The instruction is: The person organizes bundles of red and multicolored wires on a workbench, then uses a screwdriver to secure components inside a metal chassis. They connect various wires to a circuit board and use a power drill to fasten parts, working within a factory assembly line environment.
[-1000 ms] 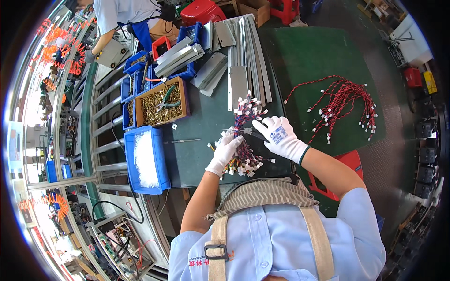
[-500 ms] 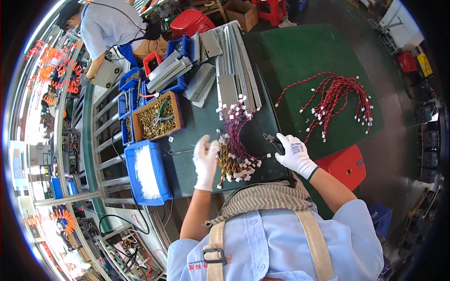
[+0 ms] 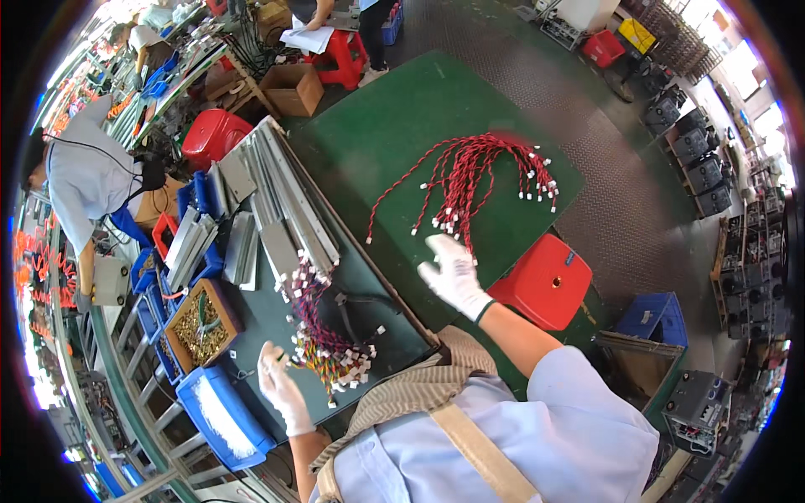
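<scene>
My right hand (image 3: 457, 277), in a white glove, is over the green surface at the near end of a bunch of red-and-black twisted cables (image 3: 461, 184) with white connectors. Its fingers are spread and nothing shows in them. My left hand (image 3: 283, 392), also gloved, has its fingers curled together beside the multicoloured wire bundle (image 3: 323, 356); whatever they hold, if anything, is too small to make out. Purple-and-black twisted wires (image 3: 309, 314) lie against that bundle on the dark green table. Next to them rests a dark hand tool, apparently pliers (image 3: 344, 312).
Long grey metal profiles (image 3: 285, 201) lie along the table's far part. At left stand a box of brass-coloured fasteners (image 3: 201, 327) and a blue bin (image 3: 220, 419) with white pieces. A red stool (image 3: 549, 281) stands right of my right hand. A co-worker (image 3: 92, 180) bends at far left.
My view has turned to the right. My right hand has let go of the pliers, which now lie on the table, and has moved right toward the red-and-black cables. My left hand stays by the multicoloured bundle.
</scene>
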Motion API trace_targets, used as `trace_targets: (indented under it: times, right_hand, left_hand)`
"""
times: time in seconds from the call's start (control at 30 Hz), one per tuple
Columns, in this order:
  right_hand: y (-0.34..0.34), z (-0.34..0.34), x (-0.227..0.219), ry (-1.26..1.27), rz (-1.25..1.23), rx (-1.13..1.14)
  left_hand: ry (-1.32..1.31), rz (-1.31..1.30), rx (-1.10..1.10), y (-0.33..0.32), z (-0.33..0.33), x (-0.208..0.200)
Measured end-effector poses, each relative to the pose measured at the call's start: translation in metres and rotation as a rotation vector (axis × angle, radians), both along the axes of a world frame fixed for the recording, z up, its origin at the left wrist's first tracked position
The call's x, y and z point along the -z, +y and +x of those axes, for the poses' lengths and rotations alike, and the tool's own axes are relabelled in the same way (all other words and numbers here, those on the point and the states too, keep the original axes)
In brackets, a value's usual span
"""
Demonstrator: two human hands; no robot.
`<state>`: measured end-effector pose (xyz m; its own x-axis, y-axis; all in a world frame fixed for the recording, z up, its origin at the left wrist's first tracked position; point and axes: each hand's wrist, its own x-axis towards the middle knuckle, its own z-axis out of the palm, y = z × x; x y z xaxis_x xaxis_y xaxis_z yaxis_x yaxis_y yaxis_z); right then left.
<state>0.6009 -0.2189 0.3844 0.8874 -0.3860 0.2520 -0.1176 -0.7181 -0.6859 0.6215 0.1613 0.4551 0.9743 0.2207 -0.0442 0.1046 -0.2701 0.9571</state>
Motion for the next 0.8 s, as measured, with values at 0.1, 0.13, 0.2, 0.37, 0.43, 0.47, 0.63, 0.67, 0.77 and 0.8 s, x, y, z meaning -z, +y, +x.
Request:
trace_targets:
  times: [0.1,0.13,0.2,0.37,0.43,0.47,0.63,0.67,0.77,0.8]
  right_hand:
    - [-0.084,-0.004,0.048,0.149,0.1,0.306]
    - [-0.09,0.008,0.027,0.232,0.246,0.445]
    - [-0.128,0.03,0.045,0.201,0.334,0.548]
    - [-0.198,0.079,0.015,0.566,-0.729,0.288]
    - [-0.224,0.097,0.029,0.584,-0.988,0.138]
    - [-0.224,0.105,0.023,0.488,-1.189,0.091]
    - [-0.26,0.148,0.057,0.596,-1.039,-0.111]
    - [-0.268,0.158,0.062,0.67,-0.903,-0.131]
    - [-0.28,0.164,0.068,0.531,-0.911,-0.175]
    - [-0.279,0.166,0.062,0.622,-0.894,-0.139]
  left_hand:
    - [-0.013,0.055,-0.045,0.023,-0.008,0.008]
    - [0.0,0.088,-0.08,0.023,-0.013,0.006]
    - [0.02,0.125,-0.067,0.023,-0.019,0.004]
    - [0.059,0.312,-0.065,0.033,-0.055,-0.001]
    - [0.102,0.302,-0.092,0.043,-0.075,0.013]
    - [0.141,0.305,-0.118,0.047,-0.091,0.023]
    - [0.358,0.798,-0.152,0.007,-0.112,-0.008]
    - [0.289,0.856,-0.142,0.0,-0.111,-0.003]
    - [0.097,0.94,-0.046,-0.029,-0.091,0.005]
    - [0.063,0.95,-0.018,-0.042,-0.081,0.006]
